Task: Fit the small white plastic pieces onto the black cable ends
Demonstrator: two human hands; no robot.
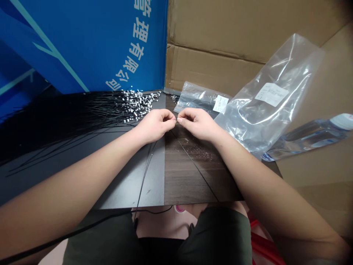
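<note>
My left hand [157,126] and my right hand [198,124] meet fingertip to fingertip just above the table. Thumb and forefinger of the left are pinched on a thin black wire [145,173], which hangs from below that hand past the table's front edge. The right is closed in a pinch too, on something tiny that its fingers mostly cover. Another length of black wire [194,165] runs from beneath the hands toward the front edge. Small clear bits [200,151] lie scattered on the wood by my right wrist.
At the left lies a large bundle of black wires [68,114] with white connectors [139,101]. A small labelled bag [198,97], a big clear bag [275,99] and a water bottle [306,138] are on the right. Blue board [91,40] and cardboard [215,29] wall off the back.
</note>
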